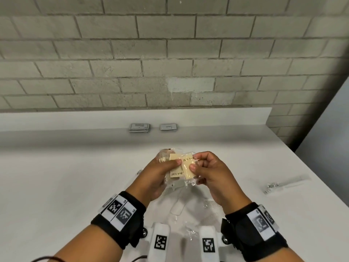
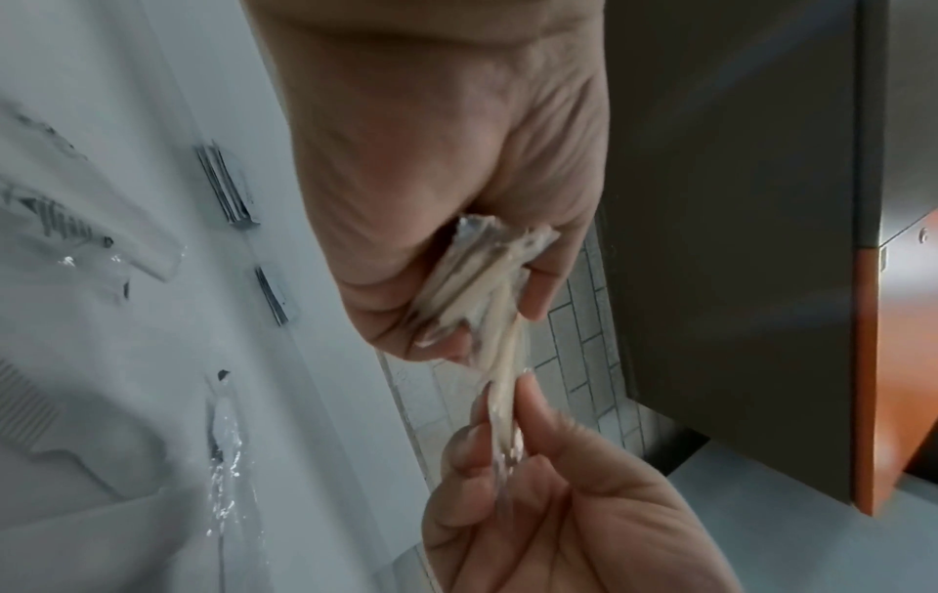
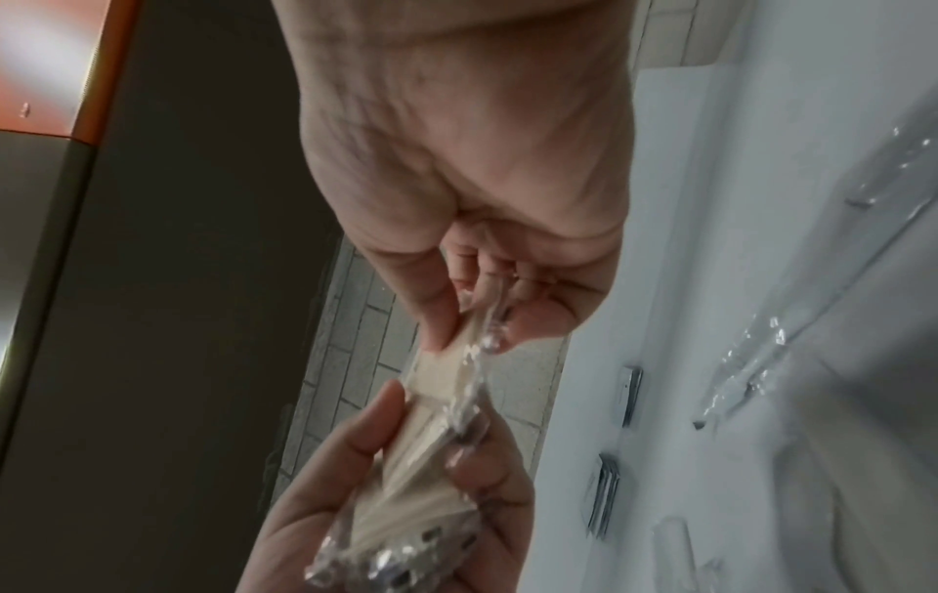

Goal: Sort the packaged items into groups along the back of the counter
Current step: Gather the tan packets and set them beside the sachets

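Above the middle of the white counter [image 1: 75, 176], both hands hold cream bath soap packets [image 1: 186, 167] in clear wrap. My left hand [image 1: 170, 165] grips a small bundle of them [image 2: 482, 289] between thumb and curled fingers, along with another clear-wrapped item. My right hand [image 1: 196, 163] pinches the edge of one packet [image 3: 441, 385] between thumb and fingers. At the back of the counter lie a stack of grey-white sachets [image 1: 139, 127] and a smaller sachet group [image 1: 168, 127] to its right.
Clear-wrapped white combs [image 1: 181, 205] lie on the counter under my hands. A long clear-wrapped item [image 1: 287, 183] lies at the right near the counter's edge. A brick wall [image 1: 170, 53] rises behind the counter's raised back lip.
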`<state>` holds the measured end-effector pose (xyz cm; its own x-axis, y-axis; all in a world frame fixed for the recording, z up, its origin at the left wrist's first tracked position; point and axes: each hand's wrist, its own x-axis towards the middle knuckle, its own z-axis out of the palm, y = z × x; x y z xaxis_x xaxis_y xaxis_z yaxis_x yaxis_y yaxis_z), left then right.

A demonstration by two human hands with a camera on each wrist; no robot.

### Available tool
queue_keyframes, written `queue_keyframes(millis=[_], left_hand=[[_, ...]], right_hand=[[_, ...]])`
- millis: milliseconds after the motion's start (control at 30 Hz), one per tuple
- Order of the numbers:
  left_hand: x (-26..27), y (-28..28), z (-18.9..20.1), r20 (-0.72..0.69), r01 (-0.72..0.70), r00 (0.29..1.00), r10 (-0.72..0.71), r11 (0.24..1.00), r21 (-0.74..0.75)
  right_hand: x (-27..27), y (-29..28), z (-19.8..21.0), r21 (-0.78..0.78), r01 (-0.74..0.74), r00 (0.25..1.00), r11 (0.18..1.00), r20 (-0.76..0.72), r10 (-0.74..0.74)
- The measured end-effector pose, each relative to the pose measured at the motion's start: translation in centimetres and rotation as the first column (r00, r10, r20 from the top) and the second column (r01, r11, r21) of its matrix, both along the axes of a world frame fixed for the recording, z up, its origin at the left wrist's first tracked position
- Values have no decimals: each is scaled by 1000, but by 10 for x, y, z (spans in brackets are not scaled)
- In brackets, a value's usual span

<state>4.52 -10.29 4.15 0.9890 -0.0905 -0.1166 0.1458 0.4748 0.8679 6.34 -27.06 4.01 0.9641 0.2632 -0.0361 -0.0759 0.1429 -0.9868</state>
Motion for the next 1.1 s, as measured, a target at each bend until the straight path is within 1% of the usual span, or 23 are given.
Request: queue_keyframes(millis=[67,100,233,300,400,433,467,500,533,567,600,633,667,700,733,767,800,833,867,900,933,1000,1100], left_hand=[[3,-4,0,10,-7,1000,7,998,55],[5,-8,0,25,-9,1000,7,995,101],[10,-24,5,75,-26,997,11,977,213],[12,-31,9,92,-45,995,23,968,249],[17,-40,13,115,-59,993,27,957,283],[18,-44,15,113,-74,993,44,960,270],[19,-47,16,109,-95,992,70,965,246],[20,-50,18,108,-122,989,100,968,217],[22,-52,18,108,-149,986,130,970,192],[23,-53,19,108,-172,982,155,970,174],[24,-55,19,107,-190,979,174,968,162],[25,-57,18,106,-201,977,187,968,153],[26,-61,18,105,-207,976,193,966,152],[27,-64,18,103,-206,976,192,967,149],[28,-68,18,103,-203,976,190,968,148],[30,-73,18,103,-201,977,187,969,146],[32,-78,18,104,-200,977,186,968,149],[34,-83,18,102,-197,978,183,969,151],[37,-86,17,99,-193,979,179,969,158],[40,-90,18,93,-187,981,173,968,167],[43,-94,17,86,-183,982,170,966,184],[49,-100,14,65,-171,985,160,963,210],[54,-108,11,58,-134,991,124,960,244]], right_hand=[[3,-7,2,13,-56,998,998,13,55],[5,-10,4,-12,-71,997,997,32,71],[12,-22,22,-235,-30,987,971,146,66],[17,-32,33,-356,-27,977,934,189,101],[28,-47,52,-579,-33,946,815,244,212],[32,-54,59,-593,-44,939,804,251,236],[35,-61,67,-523,-78,938,849,249,239],[39,-71,75,-361,-124,946,924,239,220],[42,-82,84,-100,-175,960,979,205,193],[45,-93,94,176,-207,970,962,163,179],[47,-104,102,364,-217,974,906,141,177],[50,-112,105,423,-216,975,880,136,174],[55,-119,104,353,-200,977,914,147,157],[61,-122,99,128,-152,972,980,198,125],[65,-123,92,-173,-76,957,982,264,121],[67,-123,85,-388,-19,945,921,293,143],[68,-123,79,-468,-37,946,883,268,181],[69,-125,73,-435,-98,953,895,219,211],[69,-124,68,-351,-162,959,922,166,232],[69,-124,65,-311,-182,961,933,146,236],[70,-125,63,-349,-161,960,923,161,228],[73,-125,61,-486,-122,947,865,205,249],[78,-127,60,-611,-76,939,788,222,262]])
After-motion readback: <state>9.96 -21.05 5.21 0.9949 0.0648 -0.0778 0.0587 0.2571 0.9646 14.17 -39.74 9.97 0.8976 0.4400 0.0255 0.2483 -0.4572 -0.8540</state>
